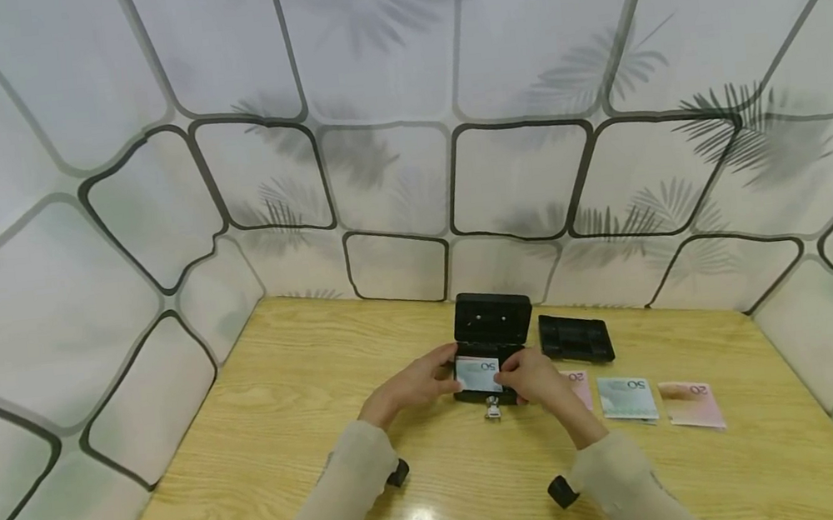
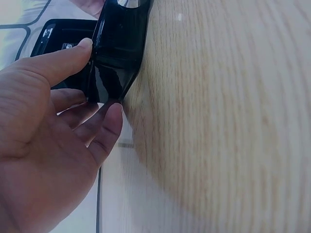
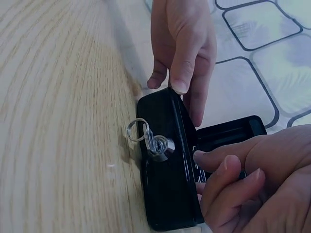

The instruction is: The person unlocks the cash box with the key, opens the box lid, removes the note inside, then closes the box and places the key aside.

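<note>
A small black cash box (image 1: 517, 394) stands on the table with its lid (image 1: 493, 319) raised at the back. In its mouth lies a grey-blue banknote (image 1: 477, 374) marked 50, with a sliver of pink at its far edge. My left hand (image 2: 43, 126) grips the box's left side, thumb on the rim and fingers against the outer wall. At the note's right end, my right hand (image 1: 536, 376) pinches it with curled fingers, the thumb reaching over the rim. Keys on a ring (image 3: 146, 138) hang from the lock (image 3: 161, 147) in the box's front wall.
Right of the box sits a black tray insert (image 1: 576, 338). Nearer me are a pink 20 note (image 1: 579, 387) partly behind my right forearm, grey-blue 50 notes (image 1: 628, 399) and a pink 20 note (image 1: 692, 405). A patterned cloth wall (image 1: 402, 265) borders the wooden table (image 1: 286, 390).
</note>
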`<state>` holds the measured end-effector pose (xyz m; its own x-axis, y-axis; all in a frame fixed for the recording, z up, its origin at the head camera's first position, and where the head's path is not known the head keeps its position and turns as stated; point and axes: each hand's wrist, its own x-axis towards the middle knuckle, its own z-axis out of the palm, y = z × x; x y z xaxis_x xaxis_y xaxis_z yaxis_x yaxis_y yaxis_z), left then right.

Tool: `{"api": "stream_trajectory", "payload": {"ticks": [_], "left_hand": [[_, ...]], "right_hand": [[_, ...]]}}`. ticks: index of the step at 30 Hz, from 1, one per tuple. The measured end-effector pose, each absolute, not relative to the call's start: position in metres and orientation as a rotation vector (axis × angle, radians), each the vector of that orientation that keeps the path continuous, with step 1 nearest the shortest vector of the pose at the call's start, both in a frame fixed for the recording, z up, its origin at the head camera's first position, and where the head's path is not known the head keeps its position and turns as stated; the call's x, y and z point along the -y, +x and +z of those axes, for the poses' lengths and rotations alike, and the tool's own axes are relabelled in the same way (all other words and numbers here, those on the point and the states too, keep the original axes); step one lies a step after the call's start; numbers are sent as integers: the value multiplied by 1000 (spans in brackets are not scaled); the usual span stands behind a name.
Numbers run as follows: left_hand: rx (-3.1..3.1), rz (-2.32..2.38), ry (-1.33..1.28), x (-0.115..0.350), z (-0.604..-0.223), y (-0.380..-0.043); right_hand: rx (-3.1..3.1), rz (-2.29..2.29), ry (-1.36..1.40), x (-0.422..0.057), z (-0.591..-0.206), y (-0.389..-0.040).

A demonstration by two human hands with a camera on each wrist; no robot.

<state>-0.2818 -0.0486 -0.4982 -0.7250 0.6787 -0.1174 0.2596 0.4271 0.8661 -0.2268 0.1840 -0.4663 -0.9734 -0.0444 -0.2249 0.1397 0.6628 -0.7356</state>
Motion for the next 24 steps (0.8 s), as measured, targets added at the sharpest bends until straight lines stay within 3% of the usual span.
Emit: {"api": "stream_trajectory", "payload": {"ticks": [24], "left_hand": [[-2241, 1218, 802, 48, -498, -283]], "right_hand": [[-2369, -1527, 237, -182, -466, -229]]}}
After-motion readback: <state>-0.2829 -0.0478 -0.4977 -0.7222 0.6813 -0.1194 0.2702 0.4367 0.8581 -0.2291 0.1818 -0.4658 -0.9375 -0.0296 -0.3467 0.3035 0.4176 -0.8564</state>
